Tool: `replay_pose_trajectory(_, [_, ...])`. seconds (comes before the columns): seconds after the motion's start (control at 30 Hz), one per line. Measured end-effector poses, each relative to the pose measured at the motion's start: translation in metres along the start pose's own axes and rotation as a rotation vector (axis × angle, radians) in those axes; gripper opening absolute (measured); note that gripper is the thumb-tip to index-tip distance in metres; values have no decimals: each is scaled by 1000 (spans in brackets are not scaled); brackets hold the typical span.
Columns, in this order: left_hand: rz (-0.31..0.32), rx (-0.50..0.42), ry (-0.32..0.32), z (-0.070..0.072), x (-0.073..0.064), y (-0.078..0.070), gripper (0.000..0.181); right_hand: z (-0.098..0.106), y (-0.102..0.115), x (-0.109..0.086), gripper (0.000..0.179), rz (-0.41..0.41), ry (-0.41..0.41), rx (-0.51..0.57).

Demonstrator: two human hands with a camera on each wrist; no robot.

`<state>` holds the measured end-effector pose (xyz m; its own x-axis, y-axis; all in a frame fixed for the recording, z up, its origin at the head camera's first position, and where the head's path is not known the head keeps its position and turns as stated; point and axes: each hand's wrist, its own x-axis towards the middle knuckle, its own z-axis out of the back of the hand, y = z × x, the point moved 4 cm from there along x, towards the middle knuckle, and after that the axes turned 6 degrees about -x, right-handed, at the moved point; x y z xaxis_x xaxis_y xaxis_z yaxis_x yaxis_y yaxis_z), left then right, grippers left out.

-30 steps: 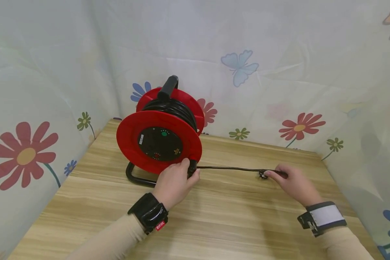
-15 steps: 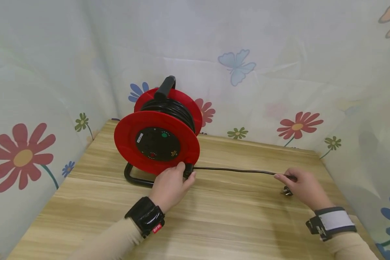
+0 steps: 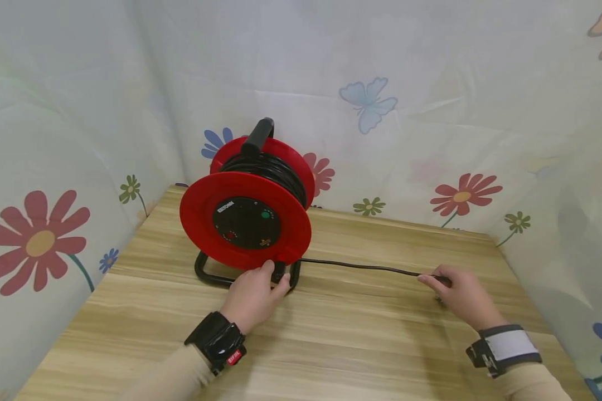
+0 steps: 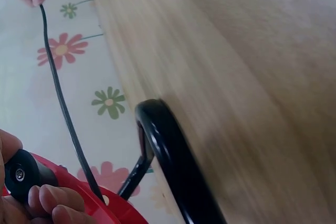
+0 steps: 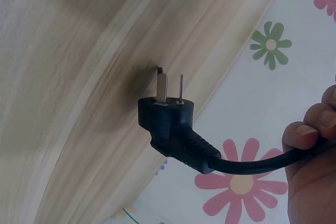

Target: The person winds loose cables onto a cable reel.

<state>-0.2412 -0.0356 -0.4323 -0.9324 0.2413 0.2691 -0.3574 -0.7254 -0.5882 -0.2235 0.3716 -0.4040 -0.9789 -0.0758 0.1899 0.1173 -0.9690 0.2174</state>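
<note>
A red cable reel with black cable wound on its drum stands left of centre in the head view. My left hand grips the black crank knob at the lower right of its front disc, fingers and thumb curled around it. From the reel a length of black cable runs rightward to my right hand, which pinches it a short way before its end. The plug hangs free beyond the fingers, metal pins pointing up in the right wrist view; in the head view the hand hides most of it.
The reel stands on a black tubular frame, topped by a black carry handle. Beneath is a wood-grain table. A pale curtain printed with flowers and butterflies hangs around its back and sides.
The front disc has turned clockwise, carrying the crank knob and my left hand down and left. My right hand has shifted slightly right and nearer, still pinching the cable.
</note>
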Motion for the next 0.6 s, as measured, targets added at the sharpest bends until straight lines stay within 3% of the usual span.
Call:
replay_pose_trajectory(0.23, [41,-18,29,0,-2,6,37,-3,3,-1,46,0,1,-9])
replay_pose_trajectory(0.6, [54,-33,30,2,-4,8,37,-7,4,-2,49,-9,21,-13])
